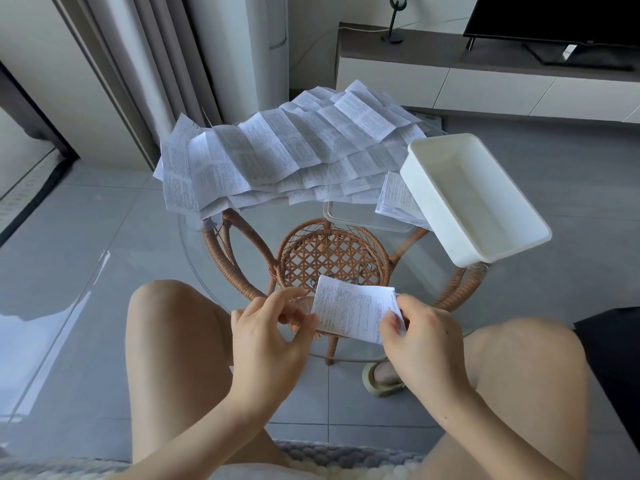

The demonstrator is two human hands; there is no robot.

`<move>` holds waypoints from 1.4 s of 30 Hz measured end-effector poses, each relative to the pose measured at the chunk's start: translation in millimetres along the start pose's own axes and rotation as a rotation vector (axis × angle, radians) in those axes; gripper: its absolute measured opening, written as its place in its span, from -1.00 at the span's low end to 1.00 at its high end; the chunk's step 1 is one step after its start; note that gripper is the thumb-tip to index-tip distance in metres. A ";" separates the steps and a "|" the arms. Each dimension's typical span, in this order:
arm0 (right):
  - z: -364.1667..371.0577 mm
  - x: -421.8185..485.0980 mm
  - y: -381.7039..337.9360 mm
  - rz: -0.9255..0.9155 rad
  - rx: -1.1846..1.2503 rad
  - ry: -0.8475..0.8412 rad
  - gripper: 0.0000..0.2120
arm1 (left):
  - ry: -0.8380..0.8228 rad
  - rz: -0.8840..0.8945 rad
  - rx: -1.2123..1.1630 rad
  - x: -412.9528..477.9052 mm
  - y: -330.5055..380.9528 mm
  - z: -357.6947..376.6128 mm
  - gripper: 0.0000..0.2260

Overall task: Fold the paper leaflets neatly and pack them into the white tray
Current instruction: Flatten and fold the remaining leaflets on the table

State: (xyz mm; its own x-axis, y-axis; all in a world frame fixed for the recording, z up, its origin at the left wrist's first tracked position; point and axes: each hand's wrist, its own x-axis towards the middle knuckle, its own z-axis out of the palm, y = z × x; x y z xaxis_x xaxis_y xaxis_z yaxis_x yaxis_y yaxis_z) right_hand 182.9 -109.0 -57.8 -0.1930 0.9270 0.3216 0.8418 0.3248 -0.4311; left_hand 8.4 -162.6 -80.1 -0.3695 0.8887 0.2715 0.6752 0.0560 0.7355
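Right hand (420, 337) pinches the folded leaflet (349, 310), left hand's (270, 327) grip unclear, white tray (474, 195) waiting ahead, nearer the right hand.

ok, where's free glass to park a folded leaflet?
Bare glass near-left, between the leaflet pile and the left hand; also a strip between the clear lid and the held leaflet. Far half is crowded; white tray fills the right.

Glass table (408, 258) bears unfolded leaflets (284, 147), white tray (446, 230), perhaps a clear lid (363, 216).
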 end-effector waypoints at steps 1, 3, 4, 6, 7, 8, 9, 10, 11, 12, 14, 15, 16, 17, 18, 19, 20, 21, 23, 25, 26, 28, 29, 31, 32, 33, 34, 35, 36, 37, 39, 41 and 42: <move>-0.8 0.7 -1.6 -0.005 0.001 0.005 -0.72 | 0.011 -0.008 -0.016 -0.9 0.3 -0.1 -0.76; -1.8 0.5 -3.7 -0.008 -0.003 0.017 -0.72 | 0.028 -0.011 -0.014 -3.2 0.0 1.1 -0.76; -2.1 0.6 -4.7 -0.007 -0.003 0.022 -0.71 | 0.034 -0.017 -0.006 -3.8 0.2 1.8 -0.76; -1.7 0.8 -5.8 -0.006 -0.005 0.035 -0.69 | 0.041 -0.022 0.020 -4.3 1.4 3.4 -0.75; -1.4 0.8 -5.9 -0.006 -0.018 0.042 -0.69 | 0.044 -0.018 0.034 -4.4 2.0 4.4 -0.75; -1.3 0.1 -6.1 -0.003 -0.035 0.046 -0.69 | 0.050 -0.012 0.042 -5.1 2.6 5.1 -0.75; -1.3 -0.6 -6.3 0.006 -0.049 0.046 -0.69 | 0.055 -0.005 0.051 -5.7 3.1 5.2 -0.76; -0.6 -1.6 -5.4 0.021 -0.059 0.040 -0.70 | 0.058 0.005 0.067 -6.2 3.5 5.1 -0.78; 0.6 -2.6 -4.3 0.041 -0.067 0.026 -0.71 | 0.058 0.019 0.093 -6.4 3.6 5.3 -0.79; 2.1 -3.5 -3.0 0.062 -0.080 0.010 -0.75 | 0.055 0.038 0.121 -6.4 3.4 5.7 -0.78; 4.9 -4.3 -1.5 0.082 -0.108 -0.006 -0.82 | 0.051 0.073 0.155 -7.1 2.4 7.0 -0.80; 5.4 -3.8 -1.6 0.083 -0.118 -0.005 -0.83 | 0.051 0.088 0.160 -6.9 1.9 7.2 -0.80; 5.7 -3.5 -1.6 0.083 -0.124 -0.005 -0.83 | 0.053 0.103 0.161 -6.8 1.5 7.0 -0.81; 5.9 -3.3 -1.6 0.085 -0.127 -0.009 -0.84 | 0.054 0.116 0.161 -6.8 0.9 6.9 -0.80; 6.0 -3.6 -1.5 0.088 -0.127 -0.017 -0.84 | 0.051 0.128 0.160 -7.0 0.8 6.7 -0.78; 6.0 -3.7 -1.3 0.089 -0.126 -0.020 -0.85 | 0.049 0.137 0.162 -7.1 0.5 6.5 -0.77; 6.0 -3.7 -1.1 0.090 -0.125 -0.019 -0.84 | 0.049 0.143 0.165 -6.9 0.2 6.6 -0.76; 5.2 -3.7 -1.6 0.092 -0.124 -0.018 -0.83 | 0.050 0.147 0.168 -6.9 0.0 7.0 -0.76; 3.8 -2.2 -4.2 0.090 -0.127 -0.010 -0.80 | 0.049 0.158 0.183 -6.1 -0.4 7.4 -0.76; 2.6 -1.4 -5.9 0.088 -0.134 -0.011 -0.78 | 0.049 0.175 0.203 -5.2 -0.9 7.4 -0.75; 3.6 -1.9 -5.1 0.087 -0.134 -0.017 -0.78 | 0.045 0.180 0.212 -4.7 -1.8 6.8 -0.75; 6.0 -3.1 -3.2 0.090 -0.129 -0.030 -0.82 | 0.037 0.183 0.236 -3.7 -3.2 5.4 -0.75; 6.4 -3.1 -3.2 0.094 -0.130 -0.034 -0.84 | 0.029 0.185 0.246 -2.9 -3.7 4.9 -0.74; 7.4 -2.7 -4.9 0.095 -0.137 -0.034 -0.84 | 0.024 0.200 0.265 -2.1 -4.7 4.4 -0.74; 6.6 -1.9 -6.1 0.093 -0.143 -0.030 -0.83 | 0.026 0.213 0.274 -1.7 -4.8 4.7 -0.74; 6.0 -1.4 -6.7 0.095 -0.144 -0.028 -0.83 | 0.028 0.224 0.285 -1.6 -4.5 5.0 -0.74; 6.3 -1.1 -6.5 0.096 -0.136 -0.033 -0.82 | 0.028 0.230 0.298 -1.6 -4.4 5.5 -0.75; 5.6 -1.9 -6.1 0.102 -0.127 -0.040 -0.79 | 0.024 0.238 0.313 -1.7 -3.6 6.1 -0.77; 5.5 -2.6 -5.3 0.102 -0.122 -0.041 -0.77 | 0.019 0.246 0.326 -2.0 -3.8 7.4 -0.79; 4.8 -3.4 -5.6 0.101 -0.116 -0.042 -0.78 | 0.012 0.254 0.334 -2.3 -4.4 8.1 -0.79; 2.6 -3.5 -8.0 0.101 -0.101 -0.055 -0.86 | -0.012 0.251 0.302 -2.7 -6.7 6.1 -0.73; 1.5 -3.3 -8.4 0.121 -0.074 -0.073 -0.78 | -0.045 0.188 0.188 -3.3 -9.6 -0.2 -0.68; -0.6 -2.9 -8.4 0.131 -0.052 -0.079 -0.67 | -0.062 0.130 0.111 -3.7 -10.0 -4.6 -0.71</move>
State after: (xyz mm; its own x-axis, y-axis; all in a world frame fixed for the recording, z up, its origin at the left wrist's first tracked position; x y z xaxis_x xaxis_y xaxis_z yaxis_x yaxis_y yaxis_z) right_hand 176.7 -114.5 -54.7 -0.1175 0.9733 0.1973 0.8870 0.1922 -0.4199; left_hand 0.0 -168.5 -85.7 -0.2372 0.9178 0.3185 0.7821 -0.0140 0.6230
